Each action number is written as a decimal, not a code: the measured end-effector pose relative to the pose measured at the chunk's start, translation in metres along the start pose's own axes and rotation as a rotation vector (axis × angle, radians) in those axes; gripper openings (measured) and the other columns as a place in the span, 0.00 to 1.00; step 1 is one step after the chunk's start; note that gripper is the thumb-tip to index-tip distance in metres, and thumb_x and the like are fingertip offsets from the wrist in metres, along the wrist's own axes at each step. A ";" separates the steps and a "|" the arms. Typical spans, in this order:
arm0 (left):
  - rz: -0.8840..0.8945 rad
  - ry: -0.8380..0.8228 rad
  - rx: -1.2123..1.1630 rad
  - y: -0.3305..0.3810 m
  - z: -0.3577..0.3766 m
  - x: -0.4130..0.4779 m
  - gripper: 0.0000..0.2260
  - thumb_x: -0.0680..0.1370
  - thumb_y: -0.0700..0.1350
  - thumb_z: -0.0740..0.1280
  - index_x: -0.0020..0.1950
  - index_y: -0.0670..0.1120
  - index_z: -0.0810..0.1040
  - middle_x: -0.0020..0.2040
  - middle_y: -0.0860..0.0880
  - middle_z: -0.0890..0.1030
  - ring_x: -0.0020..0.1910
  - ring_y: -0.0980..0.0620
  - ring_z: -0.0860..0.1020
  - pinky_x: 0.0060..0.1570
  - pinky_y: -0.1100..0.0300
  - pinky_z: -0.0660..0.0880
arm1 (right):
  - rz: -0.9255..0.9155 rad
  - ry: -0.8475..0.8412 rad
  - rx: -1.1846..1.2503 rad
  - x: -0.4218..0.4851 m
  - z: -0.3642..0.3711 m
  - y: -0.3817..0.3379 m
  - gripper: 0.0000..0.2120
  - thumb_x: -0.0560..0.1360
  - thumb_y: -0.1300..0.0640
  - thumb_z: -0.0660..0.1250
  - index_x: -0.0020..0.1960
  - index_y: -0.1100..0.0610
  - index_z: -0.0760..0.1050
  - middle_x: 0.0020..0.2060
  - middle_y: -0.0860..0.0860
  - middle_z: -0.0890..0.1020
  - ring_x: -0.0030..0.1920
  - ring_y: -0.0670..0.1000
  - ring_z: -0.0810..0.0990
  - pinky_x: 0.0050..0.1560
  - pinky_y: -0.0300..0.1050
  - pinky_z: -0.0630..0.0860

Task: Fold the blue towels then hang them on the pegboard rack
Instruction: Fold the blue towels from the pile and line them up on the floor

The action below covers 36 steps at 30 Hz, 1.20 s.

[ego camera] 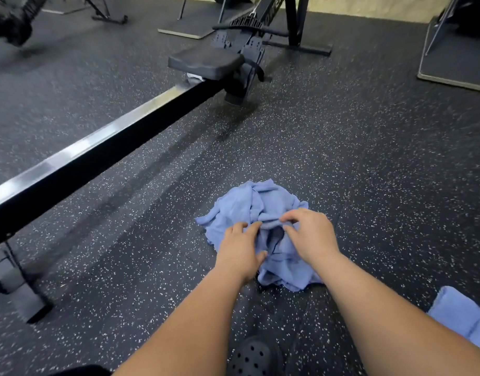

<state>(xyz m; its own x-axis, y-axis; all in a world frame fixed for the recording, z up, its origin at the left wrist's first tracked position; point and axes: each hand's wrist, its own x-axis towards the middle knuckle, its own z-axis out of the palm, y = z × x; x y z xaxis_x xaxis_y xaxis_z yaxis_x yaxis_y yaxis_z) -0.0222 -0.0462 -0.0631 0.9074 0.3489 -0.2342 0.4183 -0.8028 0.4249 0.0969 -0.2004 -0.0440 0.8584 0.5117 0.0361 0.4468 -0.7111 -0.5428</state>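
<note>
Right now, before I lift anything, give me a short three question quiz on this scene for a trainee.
1. True or false: the left hand and the right hand both touch the crumpled towel pile.
2. The folded towel lies: a) on a seat, b) on the floor at the person's right, c) on a rack.
3. Which machine's rail runs left of the pile?
Key: 1 true; 2 b; 3 the rowing machine.

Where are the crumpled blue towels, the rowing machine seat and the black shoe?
crumpled blue towels (244, 204): head view, bare fabric on the pile's far side.
rowing machine seat (206, 61): head view, middle of its pad.
black shoe (253, 356): head view, its perforated top.
</note>
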 end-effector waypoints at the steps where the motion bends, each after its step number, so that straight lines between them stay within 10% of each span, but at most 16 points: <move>1: 0.008 0.025 -0.029 0.005 -0.006 -0.002 0.34 0.80 0.56 0.71 0.84 0.56 0.61 0.77 0.47 0.67 0.75 0.42 0.64 0.74 0.48 0.67 | 0.007 0.032 0.059 0.000 -0.012 -0.006 0.08 0.77 0.56 0.75 0.52 0.45 0.86 0.49 0.43 0.86 0.49 0.50 0.84 0.55 0.48 0.79; 9: 0.132 0.246 -0.317 0.070 -0.081 -0.025 0.23 0.79 0.51 0.72 0.75 0.56 0.75 0.67 0.51 0.80 0.69 0.48 0.73 0.66 0.51 0.72 | -0.065 0.065 0.479 -0.020 -0.114 -0.059 0.14 0.78 0.68 0.73 0.49 0.47 0.85 0.46 0.45 0.88 0.45 0.45 0.86 0.52 0.40 0.81; 14: 0.218 0.325 -0.417 0.106 -0.118 -0.050 0.04 0.79 0.52 0.72 0.51 0.54 0.79 0.49 0.56 0.84 0.53 0.50 0.79 0.56 0.47 0.77 | -0.040 0.077 0.677 -0.052 -0.178 -0.078 0.10 0.80 0.68 0.71 0.54 0.55 0.86 0.48 0.50 0.89 0.49 0.42 0.85 0.56 0.39 0.80; 25: 0.403 0.267 -0.619 0.182 -0.166 -0.126 0.11 0.77 0.55 0.78 0.43 0.50 0.82 0.31 0.56 0.79 0.29 0.59 0.72 0.33 0.59 0.70 | -0.170 0.192 0.403 -0.165 -0.277 -0.078 0.09 0.75 0.56 0.80 0.53 0.45 0.86 0.50 0.40 0.87 0.52 0.41 0.85 0.58 0.39 0.79; 36: 0.507 0.015 -0.722 0.239 -0.140 -0.146 0.10 0.76 0.56 0.79 0.46 0.51 0.85 0.32 0.56 0.80 0.31 0.57 0.74 0.36 0.59 0.71 | -0.070 0.259 0.180 -0.221 -0.317 -0.039 0.09 0.76 0.56 0.77 0.48 0.41 0.86 0.41 0.35 0.87 0.44 0.39 0.84 0.47 0.39 0.78</move>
<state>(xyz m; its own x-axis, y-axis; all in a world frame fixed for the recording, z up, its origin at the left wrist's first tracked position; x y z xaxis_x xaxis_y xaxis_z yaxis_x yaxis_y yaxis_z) -0.0492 -0.2212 0.1947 0.9888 0.0441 0.1423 -0.1169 -0.3627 0.9246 -0.0304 -0.4392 0.2352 0.8733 0.3997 0.2784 0.4747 -0.5699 -0.6708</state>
